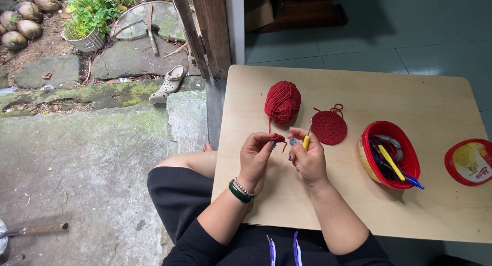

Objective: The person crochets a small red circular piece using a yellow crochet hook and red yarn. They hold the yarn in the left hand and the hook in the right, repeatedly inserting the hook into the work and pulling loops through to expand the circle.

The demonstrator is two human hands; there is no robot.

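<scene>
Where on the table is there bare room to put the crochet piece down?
Bare wood lies along the table's far edge behind the yarn ball, and along the near edge right of the right hand. It is crowded between the crocheted disc, the red tub and its lid.

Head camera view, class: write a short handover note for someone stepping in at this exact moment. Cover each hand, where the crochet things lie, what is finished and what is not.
Left hand: fingers pinch a small red crochet piece.
Right hand: holds a yellow-handled crochet hook, tip up.
Red yarn ball sits on the wooden table, strand leading towards the hands.
Finished: a flat red crocheted circle beside the ball.
Unfinished: the small piece, only a few stitches big.
Spare hooks stand in the red tub; its lid lies to the right.
</scene>
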